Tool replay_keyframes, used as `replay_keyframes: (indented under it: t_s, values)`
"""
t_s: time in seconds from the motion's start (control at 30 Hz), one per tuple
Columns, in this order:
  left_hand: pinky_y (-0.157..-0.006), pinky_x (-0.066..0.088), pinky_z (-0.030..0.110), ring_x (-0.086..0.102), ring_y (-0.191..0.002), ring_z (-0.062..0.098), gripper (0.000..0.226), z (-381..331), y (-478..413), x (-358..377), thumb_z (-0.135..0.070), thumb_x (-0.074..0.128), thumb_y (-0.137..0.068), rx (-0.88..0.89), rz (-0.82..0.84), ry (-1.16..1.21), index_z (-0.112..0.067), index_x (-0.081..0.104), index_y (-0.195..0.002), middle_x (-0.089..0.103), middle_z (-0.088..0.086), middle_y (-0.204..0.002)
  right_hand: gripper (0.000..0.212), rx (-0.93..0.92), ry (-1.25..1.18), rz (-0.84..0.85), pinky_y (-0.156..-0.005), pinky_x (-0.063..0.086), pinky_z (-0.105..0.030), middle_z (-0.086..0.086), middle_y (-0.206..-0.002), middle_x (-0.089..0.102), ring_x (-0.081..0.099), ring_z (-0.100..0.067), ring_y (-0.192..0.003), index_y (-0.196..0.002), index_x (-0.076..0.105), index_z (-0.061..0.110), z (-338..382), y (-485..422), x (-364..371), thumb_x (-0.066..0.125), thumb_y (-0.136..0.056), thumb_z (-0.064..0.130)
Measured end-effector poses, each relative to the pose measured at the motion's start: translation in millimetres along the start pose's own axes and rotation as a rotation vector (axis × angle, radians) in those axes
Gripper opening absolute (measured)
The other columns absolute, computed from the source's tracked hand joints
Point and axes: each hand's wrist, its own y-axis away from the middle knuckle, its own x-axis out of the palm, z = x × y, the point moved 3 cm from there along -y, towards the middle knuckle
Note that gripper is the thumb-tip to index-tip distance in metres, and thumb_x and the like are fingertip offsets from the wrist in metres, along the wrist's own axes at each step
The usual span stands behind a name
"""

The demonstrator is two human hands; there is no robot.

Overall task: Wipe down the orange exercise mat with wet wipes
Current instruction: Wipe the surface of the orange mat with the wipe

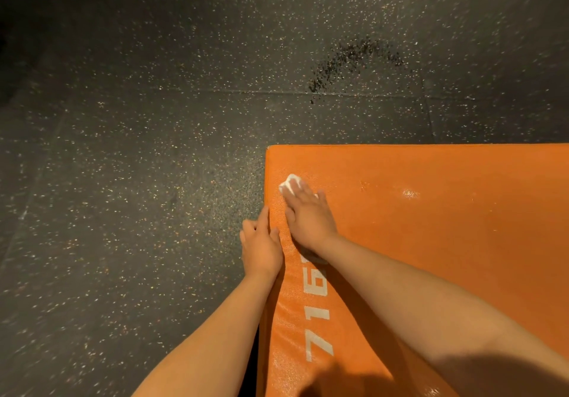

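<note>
**Step in hand: wiping the far left corner of the mat**

The mat point(431, 242) lies flat on the speckled floor point(123, 150), filling the lower right of the view, with its far left corner just ahead of the 2 hands. 1 folded white wipe point(289, 182) is pressed onto the top surface close to that corner.

**Procedure (judged)**

1. Even pressure is to be kept across the whole wipe, so that no part is lifted from the textured surface.
2. Strokes are best overlapped and carried right up to the seam at the edge, where dirt is likely to be lodged.
3. The strip bearing the white printed numbers point(317, 319) should be covered as well. It cannot be told whether that strip is already done.
4. The wipe is small and bunched. It may need to be refolded or replaced once it is dry.

**Hand pose**

- The right hand point(308, 218) is laid flat on the wipe, palm down, fingers straight and together. Nothing is clasped, and only the far end of the wipe shows beyond the fingertips.
- The left hand point(261, 247) is set at the mat's left edge, thumb on the top face and fingers bent down the side. The edge appears to be held, which should steady the mat against the stroke.
- Both forearms are stretched forward from the lower edge of the view.

A dark patch point(348, 64) is seen on the floor, well apart from the mat.
</note>
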Motion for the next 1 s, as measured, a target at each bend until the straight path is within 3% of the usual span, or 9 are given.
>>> replay_keyframes:
  t_s: [0.2, 0.33, 0.43, 0.63, 0.83, 1.0]
  values:
    - [-0.094, 0.027, 0.025, 0.036, -0.112, 0.019, 0.054, 1, 5, 1, -0.026, 0.046, -0.106, -0.005, 0.002, 0.04, -0.034, 0.03, -0.156, 0.039, 0.0, -0.117, 0.053, -0.198, 0.083, 0.061, -0.123, -0.01, -0.045, 0.008, -0.17, 0.004, -0.006, -0.013, -0.156, -0.161, 0.018, 0.031, -9, 30, 15, 0.028, -0.11, 0.035]
    - [-0.103, 0.035, 0.033, 0.038, -0.113, 0.023, 0.054, 1, 5, -1, -0.025, 0.047, -0.105, -0.015, 0.007, 0.031, -0.032, 0.032, -0.156, 0.043, 0.003, -0.122, 0.055, 0.088, 0.073, -0.033, -0.125, -0.006, -0.052, 0.007, -0.17, -0.005, -0.011, -0.017, -0.156, -0.162, 0.009, 0.031, -35, 33, 1, 0.025, -0.11, 0.037]
    - [-0.102, 0.028, 0.028, 0.036, -0.12, 0.025, 0.053, -6, 6, -2, -0.02, 0.046, -0.104, -0.075, -0.001, 0.081, -0.029, 0.034, -0.154, 0.042, 0.006, -0.129, 0.058, 0.193, -0.009, -0.046, -0.121, -0.011, -0.047, 0.006, -0.169, -0.01, -0.014, -0.015, -0.155, -0.163, 0.004, 0.03, -28, 32, 0, 0.027, -0.109, 0.035]
    - [-0.111, 0.028, 0.036, 0.032, -0.133, 0.029, 0.045, -15, -8, -8, -0.02, 0.045, -0.103, -0.125, -0.01, 0.138, -0.024, 0.043, -0.148, 0.04, 0.01, -0.143, 0.054, -0.108, 0.085, 0.058, -0.125, -0.007, -0.052, 0.008, -0.17, 0.0, -0.008, -0.012, -0.156, -0.162, 0.014, 0.031, -3, 19, 6, 0.027, -0.11, 0.035]
    - [-0.107, 0.024, 0.029, 0.031, -0.132, 0.025, 0.05, -25, -31, -7, -0.026, 0.043, -0.106, -0.048, 0.035, 0.079, -0.03, 0.033, -0.155, 0.038, 0.005, -0.144, 0.057, 0.276, 0.03, -0.083, -0.123, -0.007, -0.05, 0.006, -0.17, -0.008, -0.012, -0.015, -0.155, -0.163, 0.005, 0.03, -31, -18, -16, 0.024, -0.11, 0.033]
    - [-0.108, 0.027, 0.033, 0.031, -0.13, 0.026, 0.046, -28, -48, -6, -0.026, 0.043, -0.104, -0.07, 0.019, 0.124, -0.03, 0.039, -0.15, 0.04, 0.008, -0.136, 0.055, -0.045, 0.024, 0.023, -0.124, -0.009, -0.052, 0.007, -0.17, -0.001, -0.011, -0.012, -0.155, -0.162, 0.015, 0.028, 5, -29, -1, 0.029, -0.109, 0.028]
